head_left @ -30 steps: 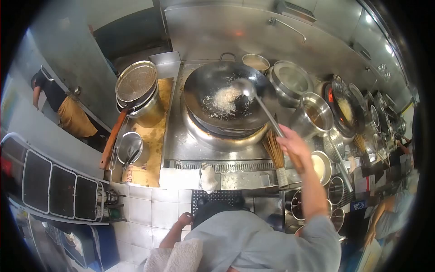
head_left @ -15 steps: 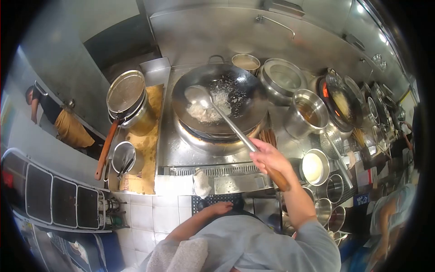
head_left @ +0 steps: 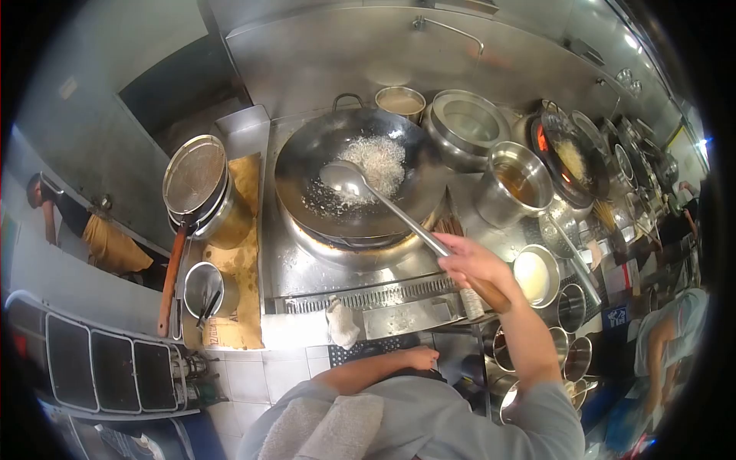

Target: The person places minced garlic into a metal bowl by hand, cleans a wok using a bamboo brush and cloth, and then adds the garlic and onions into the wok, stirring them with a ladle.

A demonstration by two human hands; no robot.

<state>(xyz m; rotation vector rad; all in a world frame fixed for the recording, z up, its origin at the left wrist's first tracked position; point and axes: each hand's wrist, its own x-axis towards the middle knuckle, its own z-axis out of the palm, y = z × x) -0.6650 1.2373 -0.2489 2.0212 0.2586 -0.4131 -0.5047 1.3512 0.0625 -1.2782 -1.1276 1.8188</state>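
Observation:
My right hand point(head_left: 477, 264) is wrapped round the wooden handle of a long steel ladle point(head_left: 402, 218). The ladle's bowl is turned underside up inside a large dark wok point(head_left: 299, 180), where it touches white shredded food point(head_left: 379, 159). What the food is I cannot make out. The wok sits on a round burner ring in the steel range. Near my waist, my left hand point(head_left: 418, 359) is curled closed in front of the counter edge, with nothing visible in it. A white cloth point(head_left: 343, 322) lies on the counter edge just beyond it.
A strainer point(head_left: 195, 175) with a wooden handle rests on a pot at left. Right of the wok stand a pot of brown liquid point(head_left: 521, 184), a lidded pot point(head_left: 469, 123) and a container of pale liquid point(head_left: 535, 274). Flame shows beside another wok point(head_left: 571, 161). Other people stand at both sides.
The ladle has moved in the wok, and the white food has shifted from the near left toward the far side. My left hand has moved right along my waist. The view has tilted slightly.

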